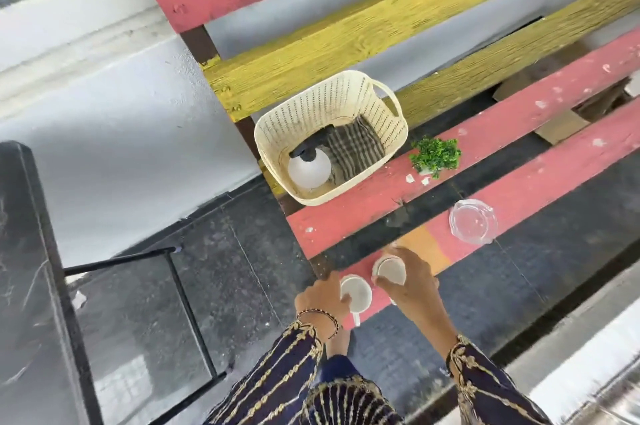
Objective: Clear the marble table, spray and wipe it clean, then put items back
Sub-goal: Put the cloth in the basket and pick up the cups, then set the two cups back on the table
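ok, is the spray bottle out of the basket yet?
No. The spray bottle sits inside the cream basket on the bench, beside the checked cloth, and neither hand is near it.

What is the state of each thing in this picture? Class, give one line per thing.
left hand: gripping the left cup.
right hand: gripping the right cup.
left cup: upright on the bench.
right cup: tilted.
basket: upright, holding bottle and cloth.
spray bottle: upright inside the basket.
checked cloth: crumpled in the basket.
clear dish: empty.
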### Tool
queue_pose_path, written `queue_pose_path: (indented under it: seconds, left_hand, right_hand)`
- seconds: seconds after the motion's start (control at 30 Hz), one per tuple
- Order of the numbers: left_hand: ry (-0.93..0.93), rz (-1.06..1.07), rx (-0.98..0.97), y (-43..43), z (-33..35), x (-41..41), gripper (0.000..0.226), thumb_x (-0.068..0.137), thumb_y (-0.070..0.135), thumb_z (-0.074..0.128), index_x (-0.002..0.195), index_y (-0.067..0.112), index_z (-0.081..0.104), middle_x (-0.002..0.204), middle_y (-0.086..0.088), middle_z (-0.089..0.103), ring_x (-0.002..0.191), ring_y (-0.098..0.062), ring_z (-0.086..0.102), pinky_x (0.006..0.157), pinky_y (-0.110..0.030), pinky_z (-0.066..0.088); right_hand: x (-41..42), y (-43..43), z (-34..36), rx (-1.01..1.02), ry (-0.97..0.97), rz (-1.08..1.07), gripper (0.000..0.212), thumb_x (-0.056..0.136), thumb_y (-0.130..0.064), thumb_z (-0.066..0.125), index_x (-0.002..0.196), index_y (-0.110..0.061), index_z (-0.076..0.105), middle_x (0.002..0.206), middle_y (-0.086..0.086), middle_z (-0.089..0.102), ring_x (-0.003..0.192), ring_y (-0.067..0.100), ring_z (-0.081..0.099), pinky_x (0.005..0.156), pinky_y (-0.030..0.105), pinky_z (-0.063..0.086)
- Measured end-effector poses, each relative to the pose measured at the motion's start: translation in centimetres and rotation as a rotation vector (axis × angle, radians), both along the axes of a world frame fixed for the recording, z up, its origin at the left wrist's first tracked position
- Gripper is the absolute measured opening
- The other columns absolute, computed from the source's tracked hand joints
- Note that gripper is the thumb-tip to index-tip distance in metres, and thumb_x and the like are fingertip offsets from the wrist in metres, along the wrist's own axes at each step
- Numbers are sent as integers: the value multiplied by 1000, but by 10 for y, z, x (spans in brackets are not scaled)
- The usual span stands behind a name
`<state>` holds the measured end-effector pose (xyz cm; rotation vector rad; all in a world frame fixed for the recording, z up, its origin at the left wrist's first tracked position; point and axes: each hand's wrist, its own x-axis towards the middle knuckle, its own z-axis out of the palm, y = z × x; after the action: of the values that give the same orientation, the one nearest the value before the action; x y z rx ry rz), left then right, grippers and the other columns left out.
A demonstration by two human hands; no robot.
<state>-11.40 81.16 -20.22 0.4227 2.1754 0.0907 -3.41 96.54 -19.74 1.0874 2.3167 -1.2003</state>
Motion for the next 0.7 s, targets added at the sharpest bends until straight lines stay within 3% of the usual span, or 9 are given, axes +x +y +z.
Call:
queue_pose_path:
  seconds: [0.07, 0.17, 0.4, 0.7]
  left_hand:
    - [13, 23, 16, 2, -10, 6, 42, 91, 42, 48, 129, 24, 40, 119, -11, 63, 109, -33, 63, 86, -40, 49]
    - [27, 69, 54, 4, -21, 12, 37, 92, 36, 49, 126, 23, 42, 120, -11, 64, 109, -33, 63, 86, -42, 50]
    - [86, 79, 155, -3, -20, 20, 36, 95, 19, 45, 129, 15, 37, 119, -16, 62, 107, -37, 63, 86, -45, 51]
    - [249, 213, 232, -61, 74, -16, 35, 93, 20, 45, 127, 11, 47, 115, -21, 64, 103, -41, 63, 81, -44, 53]
  right_hand:
    - [9, -1, -13, 27, -46, 96, 75, 84, -21, 78, 149, -19, 42, 155, 3, 40, 141, 31, 38, 111, 54, 36]
    - [15, -3, -31, 30, -8, 166, 82, 85, -13, 76, 154, -16, 33, 158, 6, 34, 142, 30, 37, 113, 53, 37]
    - [10, -8, -32, 88, 17, 186, 72, 87, -19, 76, 148, -15, 37, 143, 10, 45, 127, 31, 49, 103, 44, 48]
    - [-15, -70, 49, 175, 263, 216, 75, 85, -28, 81, 147, -12, 42, 142, 12, 49, 125, 30, 51, 100, 42, 47]
